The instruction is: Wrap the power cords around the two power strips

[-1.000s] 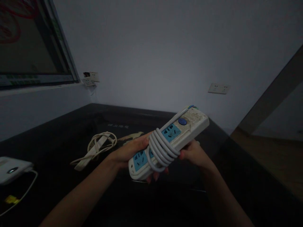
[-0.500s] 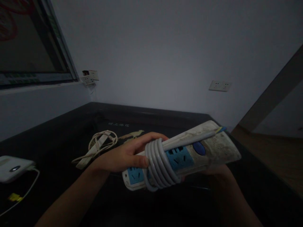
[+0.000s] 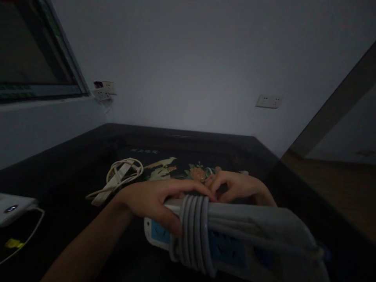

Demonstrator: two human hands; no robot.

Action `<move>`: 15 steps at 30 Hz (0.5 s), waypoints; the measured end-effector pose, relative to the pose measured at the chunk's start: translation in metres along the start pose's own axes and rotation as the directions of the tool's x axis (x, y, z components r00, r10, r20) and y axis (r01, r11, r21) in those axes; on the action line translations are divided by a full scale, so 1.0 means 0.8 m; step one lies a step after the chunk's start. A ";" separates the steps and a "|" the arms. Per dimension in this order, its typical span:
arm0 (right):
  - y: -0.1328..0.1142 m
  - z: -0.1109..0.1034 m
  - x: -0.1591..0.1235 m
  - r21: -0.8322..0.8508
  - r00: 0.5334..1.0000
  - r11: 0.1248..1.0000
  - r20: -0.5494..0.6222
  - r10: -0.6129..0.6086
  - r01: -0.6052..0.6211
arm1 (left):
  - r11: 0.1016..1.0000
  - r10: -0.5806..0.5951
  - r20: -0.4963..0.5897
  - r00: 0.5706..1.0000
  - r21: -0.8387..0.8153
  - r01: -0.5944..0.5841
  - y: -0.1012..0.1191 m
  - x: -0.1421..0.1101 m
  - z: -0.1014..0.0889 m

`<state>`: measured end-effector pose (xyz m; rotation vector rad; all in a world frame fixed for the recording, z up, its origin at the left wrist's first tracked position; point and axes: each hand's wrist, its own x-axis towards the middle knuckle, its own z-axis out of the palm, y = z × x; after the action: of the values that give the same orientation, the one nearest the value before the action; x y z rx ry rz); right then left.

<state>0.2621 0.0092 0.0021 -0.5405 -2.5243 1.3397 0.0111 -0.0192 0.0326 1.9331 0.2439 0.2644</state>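
Observation:
A whitish, stained power strip [image 3: 235, 213] with blue socket panels is held tilted up above the black table. Several turns of thick grey cord [image 3: 192, 231] wrap around its left half, and a length of cord runs along it to the right. My left hand [image 3: 164, 199] grips the strip's left end, thumb in front and fingers over the top edge behind. My right hand [image 3: 237, 186] is behind the strip's upper edge beside the coil, with fingers curled in a pinch. What those fingertips hold, if anything, is hidden.
A smaller white power strip [image 3: 113, 184] with a loosely looped cord lies on the black table [image 3: 188, 137] to the left. At the far left sits a white box-like device [image 3: 14, 205] with a thin cable and a yellow tag [image 3: 14, 243]. Wall sockets [image 3: 268, 101] are behind.
My right hand has moved from beneath the strip's right end to behind its top edge near the coil. The strip's right end has dropped and turned toward me. My left hand keeps its grip.

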 end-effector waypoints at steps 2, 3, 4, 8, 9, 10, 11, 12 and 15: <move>0.005 -0.001 0.004 -0.032 0.998 0.999 0.057 0.024 -0.022 | 0.991 -0.042 0.054 0.998 0.130 0.035 0.002 0.002 0.003; 0.006 -0.001 0.006 -0.058 0.997 0.997 0.058 0.055 -0.052 | 0.979 -0.061 0.065 0.996 0.200 0.047 0.003 0.004 0.006; 0.008 0.000 0.008 -0.084 0.995 0.993 0.040 0.086 -0.082 | 0.961 -0.082 0.069 0.994 0.269 0.061 0.003 0.005 0.009; 0.007 0.007 0.018 -0.258 0.968 0.942 -0.185 0.171 -0.216 | 0.829 -0.230 -0.053 0.972 0.511 0.225 -0.003 0.006 0.020; 0.005 0.009 0.020 -0.312 0.950 0.916 -0.262 0.171 -0.251 | 0.780 -0.268 -0.114 0.957 0.557 0.285 -0.006 0.006 0.021; 0.003 0.011 0.023 -0.366 0.926 0.884 -0.340 0.165 -0.291 | 0.730 -0.300 -0.176 0.938 0.591 0.344 -0.009 0.005 0.021; 0.000 0.014 0.025 -0.416 0.898 0.845 -0.412 0.155 -0.337 | 0.683 -0.324 -0.230 0.918 0.615 0.395 -0.014 0.005 0.019; -0.003 0.016 0.027 -0.463 0.868 0.800 -0.476 0.139 -0.382 | 0.643 -0.340 -0.272 0.900 0.631 0.434 -0.019 0.004 0.017; -0.011 0.023 0.033 -0.572 0.797 0.655 -0.598 0.080 -0.495 | 0.612 -0.313 -0.351 0.883 0.636 0.470 -0.036 0.002 0.007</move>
<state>0.2292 0.0021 0.0003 -1.3259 -2.4189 0.1057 0.0130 -0.0135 0.0039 2.5419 1.0403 0.0641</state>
